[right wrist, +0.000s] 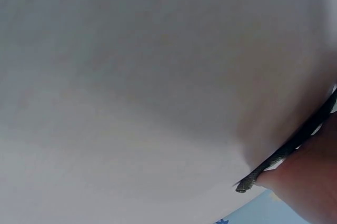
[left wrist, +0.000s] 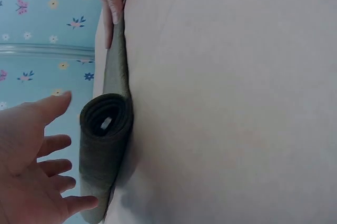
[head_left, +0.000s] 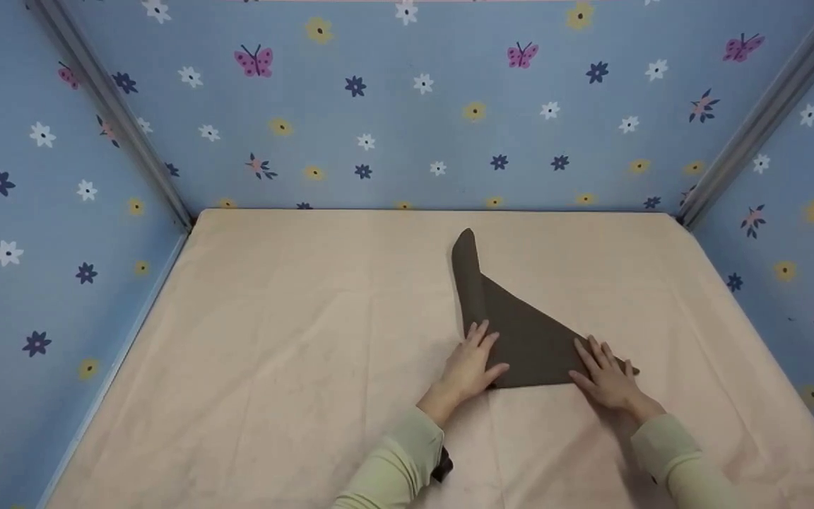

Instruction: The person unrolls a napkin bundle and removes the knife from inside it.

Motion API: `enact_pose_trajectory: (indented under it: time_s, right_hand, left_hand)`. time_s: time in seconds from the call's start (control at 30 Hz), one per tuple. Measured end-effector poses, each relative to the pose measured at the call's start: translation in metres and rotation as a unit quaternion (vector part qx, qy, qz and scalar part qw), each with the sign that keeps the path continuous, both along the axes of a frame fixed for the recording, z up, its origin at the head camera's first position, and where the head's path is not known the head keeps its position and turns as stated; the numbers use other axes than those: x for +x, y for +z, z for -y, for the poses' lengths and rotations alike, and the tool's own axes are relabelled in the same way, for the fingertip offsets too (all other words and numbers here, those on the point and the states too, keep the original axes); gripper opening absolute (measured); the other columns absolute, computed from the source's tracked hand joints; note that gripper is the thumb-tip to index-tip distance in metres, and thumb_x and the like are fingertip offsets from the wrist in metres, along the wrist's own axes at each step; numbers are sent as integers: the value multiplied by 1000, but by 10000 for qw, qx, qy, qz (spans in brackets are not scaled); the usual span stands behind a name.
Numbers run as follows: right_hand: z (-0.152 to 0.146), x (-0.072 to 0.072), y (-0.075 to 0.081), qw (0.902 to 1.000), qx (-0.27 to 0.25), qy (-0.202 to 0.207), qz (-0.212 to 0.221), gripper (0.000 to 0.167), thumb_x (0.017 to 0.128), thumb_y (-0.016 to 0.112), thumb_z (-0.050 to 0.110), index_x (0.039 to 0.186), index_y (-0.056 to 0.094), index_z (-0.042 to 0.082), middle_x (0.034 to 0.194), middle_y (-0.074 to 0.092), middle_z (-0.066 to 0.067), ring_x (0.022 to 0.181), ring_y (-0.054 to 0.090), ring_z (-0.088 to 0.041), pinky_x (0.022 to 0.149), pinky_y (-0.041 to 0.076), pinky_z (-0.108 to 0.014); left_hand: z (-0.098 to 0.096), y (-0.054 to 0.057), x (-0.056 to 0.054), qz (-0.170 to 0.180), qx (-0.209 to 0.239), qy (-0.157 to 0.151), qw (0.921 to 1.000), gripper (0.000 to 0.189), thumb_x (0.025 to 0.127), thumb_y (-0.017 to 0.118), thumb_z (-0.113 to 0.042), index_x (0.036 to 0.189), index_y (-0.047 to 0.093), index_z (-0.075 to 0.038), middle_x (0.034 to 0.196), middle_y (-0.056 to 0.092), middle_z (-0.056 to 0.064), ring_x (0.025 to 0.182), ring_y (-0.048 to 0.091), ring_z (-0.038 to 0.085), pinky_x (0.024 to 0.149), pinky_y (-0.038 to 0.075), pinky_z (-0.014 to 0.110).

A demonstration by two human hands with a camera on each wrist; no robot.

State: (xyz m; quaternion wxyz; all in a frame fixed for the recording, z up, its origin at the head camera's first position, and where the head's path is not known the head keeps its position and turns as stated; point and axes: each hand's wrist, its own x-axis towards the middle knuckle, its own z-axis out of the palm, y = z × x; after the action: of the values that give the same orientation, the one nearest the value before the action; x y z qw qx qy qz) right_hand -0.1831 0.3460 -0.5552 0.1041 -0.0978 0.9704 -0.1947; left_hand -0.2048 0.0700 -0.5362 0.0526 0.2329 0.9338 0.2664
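Observation:
A dark grey-brown cloth lies on the table, flat and roughly triangular at the right, with a rolled left edge that runs away from me. In the left wrist view the end of the roll shows several layers and a small white piece inside. My left hand is at the near end of the roll, fingers spread and loosely bent, wrapped around nothing. Fingers extended, my right hand rests on the flat part near its pointed right corner. The right wrist view shows part of that hand at the cloth's thin edge.
A pale pinkish cover with light creases spreads over the table. Blue panels with flowers and butterflies stand at the back and both sides, joined by grey corner posts.

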Motion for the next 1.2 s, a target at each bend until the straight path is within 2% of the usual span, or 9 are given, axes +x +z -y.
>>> enact_pose_trajectory:
  time_s: [0.27,0.3,0.47,0.5,0.53,0.67,0.77,1.2]
  right_hand:
    - [1,1,0,10000,-8,59,-17,64,93,41,36,139,18,-3,142,4,-28,127,2,-48,88,-1,-71]
    - [1,1,1,10000,-8,62,-27,64,93,41,36,139,18,-3,142,4,-28,127,2,-48,88,-1,-71]
    - [1,1,1,10000,25,39,-32,64,93,41,36,139,19,-2,141,5,-28,127,3,-47,88,0,-71]
    - [1,1,1,10000,22,42,-37,65,93,41,37,139,19,-3,141,5,-29,127,3,-47,87,0,-71]
    - [0,1,1,10000,27,42,-30,65,93,41,38,139,19,-3,141,5,-29,127,3,-47,88,0,-71]
    - [1,2,1,10000,23,46,-39,65,93,41,39,139,20,-3,141,5,-28,127,3,-47,88,0,-71]
    - [1,1,0,10000,18,41,-64,65,93,41,37,139,19,-2,142,5,-28,127,3,-48,88,0,-71]
    - [0,0,1,10000,27,28,60,65,94,39,38,140,17,-2,142,3,-28,127,1,-47,88,-3,-70]
  left_hand:
    - [-10,-11,0,-398,88,165,9990,57,89,48,-42,132,40,-7,144,21,9,133,13,26,98,29,48]
    - [-11,-18,-2,-517,120,166,9985,58,89,46,-45,132,40,-8,145,19,9,133,11,26,97,28,49]
    - [-13,-23,-4,-443,44,248,9987,60,87,49,-46,132,41,-9,146,16,6,134,6,25,99,26,49]
    - [-13,-23,-5,-432,-25,254,9987,60,86,51,-46,132,41,-9,146,16,6,134,6,26,99,26,49]
    - [-13,-19,-3,-348,-113,276,9990,60,85,53,-44,132,41,-9,146,17,7,133,8,27,99,26,49]
    - [-12,-20,-4,-415,-489,301,9975,62,83,57,-44,132,42,-10,146,17,7,133,10,29,98,28,49]
    - [-10,-21,-4,-434,-613,316,9967,62,82,59,-43,132,42,-11,147,16,6,133,10,28,98,28,49]
    - [-1,-21,-5,-359,-426,249,9981,63,79,64,-40,132,43,-11,146,16,6,133,12,28,98,28,49]
